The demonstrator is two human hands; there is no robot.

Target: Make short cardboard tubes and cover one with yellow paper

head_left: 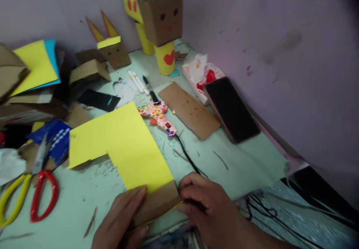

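Note:
A bent, L-shaped piece of yellow paper (131, 148) lies across the table, and bare brown cardboard (158, 202) shows at its near end. My left hand (122, 215) holds the left side of that cardboard, fingers on top and thumb below at the near edge. At the right corner, my right hand (206, 204) is closed with its fingertips pinching the edge. A floral glue gun (159, 118) rests just beyond the paper, its black cord running towards my right hand. Red and yellow-handled scissors (40, 181) lie at the left.
A cardboard animal figure (162, 21) stands against the wall beside a smaller cardboard head (114, 52). A phone (232, 108), a cardboard strip (189, 110) and a tissue pack (203, 75) lie at the right. Markers (138, 82) lie behind; cardboard and coloured paper (36, 67) pile up left.

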